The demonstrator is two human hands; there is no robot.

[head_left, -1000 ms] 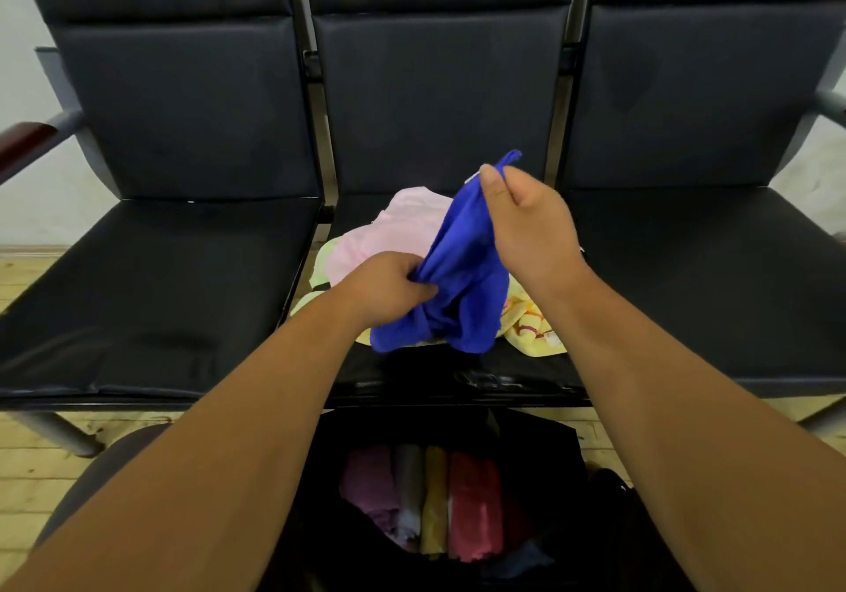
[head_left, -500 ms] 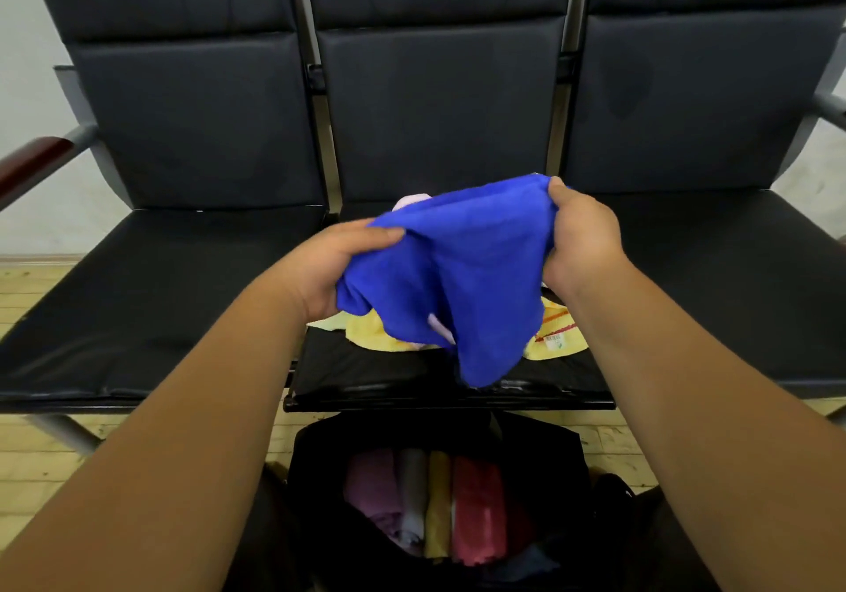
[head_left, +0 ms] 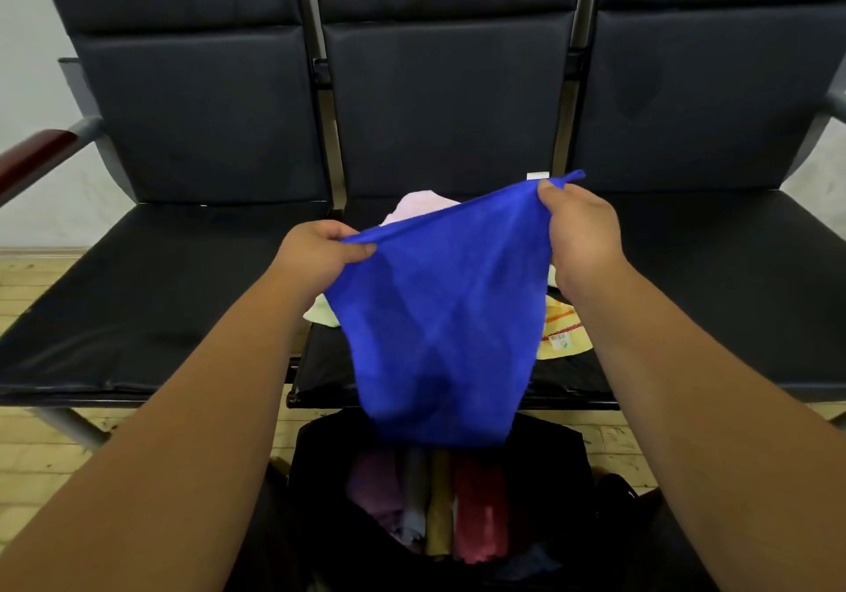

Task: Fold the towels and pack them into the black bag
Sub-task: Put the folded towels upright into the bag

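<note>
Head view: the person holds a blue towel (head_left: 439,317) spread out by its top edge. The left hand (head_left: 316,253) pinches one upper corner between thumb and curled fingers. The right hand (head_left: 581,230) pinches the other corner in the same way, with a small hanging loop (head_left: 574,175) sticking out just past its fingertips. Between the two grips the top edge runs taut, and the cloth hangs freely below the fingers, open and unfolded.

Beyond the fingers, on the middle seat (head_left: 329,362), more loose towels lie in a heap. A pink towel (head_left: 421,204) shows just behind the stretched edge, and a yellow towel (head_left: 561,330) with red stripes sits under the right wrist.

Below the hanging hem, nearer the person, the black bag (head_left: 320,477) stands open on the floor. Several folded towels (head_left: 476,509) are packed side by side inside it: pinkish, grey, yellow and red.

The task looks partly done, since a row of towels is already in the bag. The blue one has yet to be folded and packed, and at least two more on the seat wait their turn; how many lie hidden behind the blue cloth cannot be told.
</note>
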